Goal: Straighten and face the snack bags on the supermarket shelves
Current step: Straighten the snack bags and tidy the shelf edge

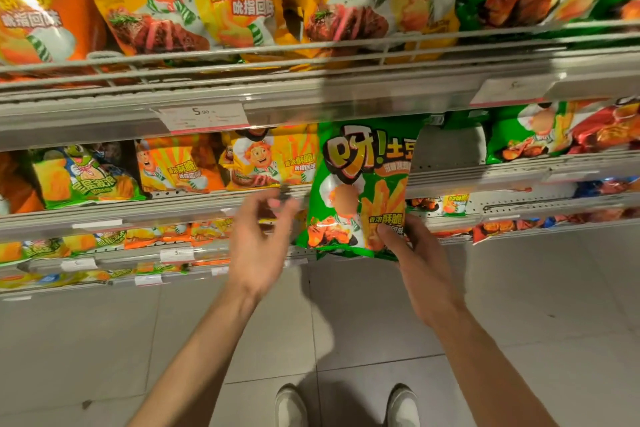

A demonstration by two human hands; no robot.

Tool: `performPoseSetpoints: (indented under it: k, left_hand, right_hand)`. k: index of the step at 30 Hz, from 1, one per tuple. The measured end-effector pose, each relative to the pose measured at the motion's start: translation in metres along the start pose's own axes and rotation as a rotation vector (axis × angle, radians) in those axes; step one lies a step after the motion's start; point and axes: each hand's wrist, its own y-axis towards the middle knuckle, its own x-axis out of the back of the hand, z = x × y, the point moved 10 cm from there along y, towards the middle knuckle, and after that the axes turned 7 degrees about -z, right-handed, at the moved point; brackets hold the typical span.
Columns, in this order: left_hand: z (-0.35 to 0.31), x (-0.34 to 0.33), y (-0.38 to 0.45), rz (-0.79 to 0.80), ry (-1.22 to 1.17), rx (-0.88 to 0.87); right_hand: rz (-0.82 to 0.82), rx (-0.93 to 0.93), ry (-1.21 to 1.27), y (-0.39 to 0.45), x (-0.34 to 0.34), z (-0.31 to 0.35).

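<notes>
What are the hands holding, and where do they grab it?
The right hand grips the green snack bag at its bottom right corner. The left hand holds nothing.

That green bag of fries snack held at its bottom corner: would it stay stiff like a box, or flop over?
Probably floppy: the green bag is thin glossy film, creased near its top. It looks puffed and likely light, since the right hand holds it by one lower corner alone. The shiny film may slip.
</notes>
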Motion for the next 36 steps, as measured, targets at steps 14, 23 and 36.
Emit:
performPoseSetpoints:
  k: [14,23,36]
  left_hand:
    - [-0.038,-0.132,-0.067,0.201,-0.201,0.115]
    - [-0.073,-0.206,-0.038,0.174,0.074,0.014]
    - [-0.102,-0.243,-0.001,0.051,0.264,-0.147]
  right_hand:
    - [0.035,0.055,-0.15,0.026,0.091,0.022]
    - [-0.089,0.197,-0.275,0.093,0.147,0.049]
    - [-0.143,0.305,-0.157,0.142,0.162,0.089]
